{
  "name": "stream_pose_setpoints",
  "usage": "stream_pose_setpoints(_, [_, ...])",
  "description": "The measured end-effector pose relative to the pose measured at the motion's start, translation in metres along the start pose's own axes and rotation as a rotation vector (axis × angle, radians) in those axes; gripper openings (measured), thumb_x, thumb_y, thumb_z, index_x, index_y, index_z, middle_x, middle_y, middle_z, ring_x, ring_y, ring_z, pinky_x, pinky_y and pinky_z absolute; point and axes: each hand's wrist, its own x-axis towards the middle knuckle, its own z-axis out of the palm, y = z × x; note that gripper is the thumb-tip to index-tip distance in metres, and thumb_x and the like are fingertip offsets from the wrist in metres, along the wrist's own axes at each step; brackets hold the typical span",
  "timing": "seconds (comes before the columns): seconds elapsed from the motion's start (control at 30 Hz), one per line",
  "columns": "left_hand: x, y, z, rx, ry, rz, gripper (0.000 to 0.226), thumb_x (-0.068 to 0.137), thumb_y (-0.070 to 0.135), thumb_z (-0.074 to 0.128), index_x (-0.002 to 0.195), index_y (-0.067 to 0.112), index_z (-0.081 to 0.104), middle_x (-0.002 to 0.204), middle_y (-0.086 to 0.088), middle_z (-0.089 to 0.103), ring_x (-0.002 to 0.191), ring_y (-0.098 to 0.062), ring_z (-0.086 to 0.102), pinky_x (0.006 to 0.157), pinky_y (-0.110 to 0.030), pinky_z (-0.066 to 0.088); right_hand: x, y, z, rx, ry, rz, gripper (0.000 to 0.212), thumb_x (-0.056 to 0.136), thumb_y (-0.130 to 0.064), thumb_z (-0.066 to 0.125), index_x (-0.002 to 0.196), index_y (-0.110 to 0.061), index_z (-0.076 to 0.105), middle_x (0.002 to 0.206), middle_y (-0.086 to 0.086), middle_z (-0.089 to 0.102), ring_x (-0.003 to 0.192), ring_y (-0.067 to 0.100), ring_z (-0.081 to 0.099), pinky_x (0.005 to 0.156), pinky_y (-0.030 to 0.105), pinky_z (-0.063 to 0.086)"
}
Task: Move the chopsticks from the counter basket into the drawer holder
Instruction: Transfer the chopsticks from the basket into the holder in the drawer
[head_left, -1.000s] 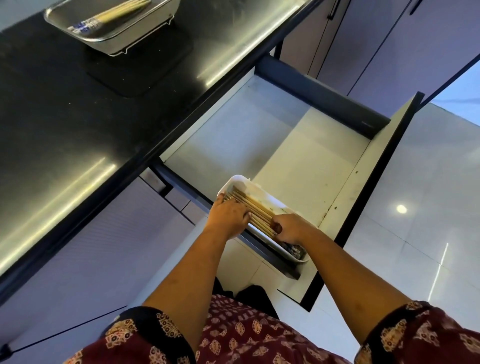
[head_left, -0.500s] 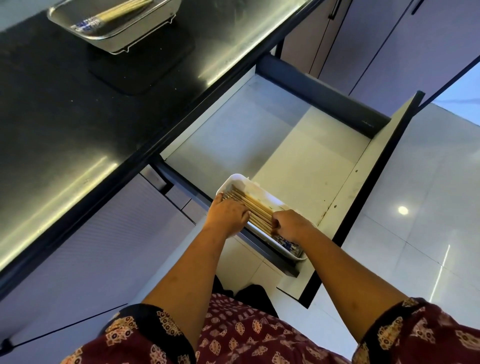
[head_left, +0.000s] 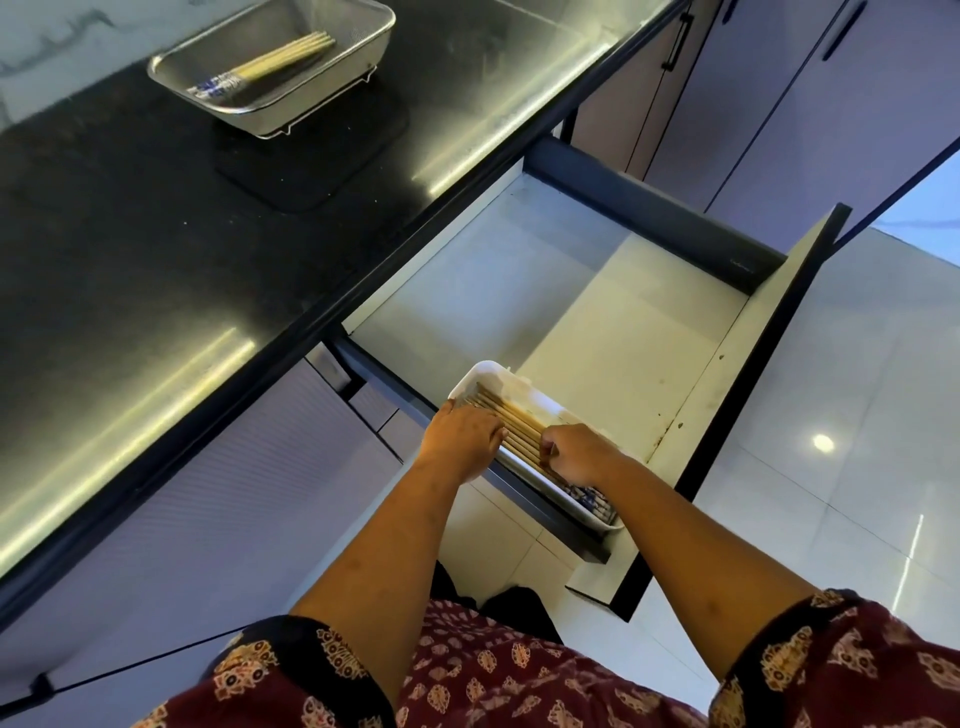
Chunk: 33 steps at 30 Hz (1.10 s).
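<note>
**Kitchen counter and open drawer: chopstick holdings**

Item 1. Drawer holder: white, oblong, shallow tray with rounded corners. It lies inside the open drawer, against the drawer's near side wall. Its long axis runs along that wall.

Item 2. Chopsticks in holder: a row of pale wooden sticks laid side by side, lengthwise in the tray. Blue-and-white patterned ends show at the tray's near end, past the right wrist. The middle of the row is partly hidden by both hands.

Item 3. Left hand: palm down, fingers bent, resting on the chopsticks at the tray's far half and over its outer rim. Whether it grips any stick cannot be told.

Item 4. Right hand: knuckles up, fingers curled down onto the chopsticks at the tray's near half. Fingertips touch the sticks; a closed grasp on any one stick cannot be confirmed.

Item 5. Counter basket: rectangular metal mesh basket on small wire feet. It stands on a dark mat on the black counter, well apart from the drawer.

Item 6. Chopsticks in basket: a small bundle of matching wooden sticks lying slantwise on the basket floor, patterned ends toward the basket's left corner.

Item 7. Sleeves: dark red patterned fabric, ending above the elbows.
</note>
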Motion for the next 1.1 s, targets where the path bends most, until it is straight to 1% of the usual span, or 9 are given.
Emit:
stream_pose_setpoints(0.13, [-0.007,-0.003,-0.012,-0.074,0.124,-0.014,0.028,0.099,0.027,0.041,0.116,0.019,0.062,0.119,-0.002,0.065,0.113,-0.019,0.058,0.112,-0.038,0.030,0.002,-0.022,-0.011,0.085,0.040,-0.059,0.011,0.094,-0.019,0.054,0.092,-0.021,0.064,0.097,0.004,0.063,0.099,0.026,0.063,0.090,0.037,0.052])
stream_pose_setpoints(0.23, [-0.010,-0.008,-0.027,-0.164,0.198,-0.032,0.031,0.095,0.017,0.047,0.123,0.019,0.060,0.122,-0.003,0.064,0.113,-0.023,0.058,0.099,-0.036,0.044,0.004,-0.042,-0.022,0.176,0.058,-0.103,0.013,0.093,-0.013,0.054,0.095,-0.016,0.066,0.102,0.008,0.065,0.096,0.027,0.063,0.089,0.034,0.051])
stream_pose_setpoints(0.47, [-0.015,-0.030,-0.084,-0.490,0.369,-0.143,0.037,0.094,0.010,0.051,0.129,0.017,0.056,0.130,-0.007,0.058,0.117,-0.021,0.055,0.101,-0.030,0.042,0.010,-0.101,-0.064,0.398,0.100,-0.266,0.005,0.092,-0.006,0.057,0.091,-0.010,0.059,0.085,0.008,0.061,0.064,0.015,0.056,0.065,0.025,0.048])
stream_pose_setpoints(0.67, [-0.024,-0.060,-0.141,-0.823,0.670,-0.276,0.032,0.093,0.005,0.052,0.122,0.013,0.061,0.119,-0.004,0.064,0.108,-0.014,0.059,0.090,-0.018,0.043,0.014,-0.167,-0.106,0.480,0.210,-0.407,0.013,0.095,-0.012,0.054,0.106,-0.012,0.061,0.092,0.003,0.063,0.072,0.009,0.060,0.062,0.014,0.048])
stream_pose_setpoints(0.77, [-0.025,-0.086,-0.169,-0.973,0.802,-0.351,0.030,0.092,0.007,0.054,0.119,0.015,0.063,0.115,-0.001,0.066,0.102,-0.008,0.059,0.092,-0.021,0.047,0.020,-0.204,-0.127,0.575,0.248,-0.454,0.012,0.096,-0.015,0.052,0.106,-0.016,0.059,0.092,-0.002,0.062,0.077,0.005,0.061,0.059,0.009,0.046])
stream_pose_setpoints(0.83, [-0.019,-0.108,-0.185,-1.102,0.866,-0.412,0.028,0.091,0.007,0.056,0.115,0.018,0.065,0.112,0.001,0.067,0.102,-0.012,0.062,0.096,-0.030,0.050,0.027,-0.226,-0.143,0.622,0.238,-0.472,0.012,0.096,-0.016,0.052,0.105,-0.017,0.060,0.089,-0.004,0.063,0.079,0.005,0.063,0.062,0.011,0.050])
stream_pose_setpoints(0.9, [-0.008,-0.132,-0.204,-1.242,0.911,-0.452,0.027,0.090,0.006,0.056,0.112,0.019,0.067,0.109,0.002,0.068,0.100,-0.014,0.064,0.094,-0.035,0.052,0.039,-0.249,-0.159,0.644,0.219,-0.473,0.013,0.096,-0.017,0.052,0.105,-0.019,0.061,0.089,-0.004,0.066,0.081,0.008,0.065,0.072,0.021,0.055])
stream_pose_setpoints(1.0, [0.005,-0.167,-0.233,-1.397,0.964,-0.483,0.025,0.091,0.006,0.054,0.109,0.018,0.066,0.104,0.002,0.068,0.092,-0.012,0.064,0.087,-0.030,0.054,0.059,-0.282,-0.183,0.693,0.210,-0.451,0.012,0.096,-0.017,0.052,0.103,-0.020,0.061,0.090,-0.003,0.067,0.084,0.010,0.066,0.081,0.028,0.056])
stream_pose_setpoints(1.1, [0.019,-0.210,-0.265,-1.454,1.021,-0.479,0.022,0.092,0.005,0.053,0.105,0.016,0.066,0.095,0.002,0.068,0.088,-0.012,0.063,0.080,-0.027,0.054,0.088,-0.324,-0.208,0.798,0.211,-0.446,0.012,0.096,-0.013,0.052,0.101,-0.017,0.062,0.087,-0.001,0.066,0.079,0.010,0.064,0.081,0.029,0.055])
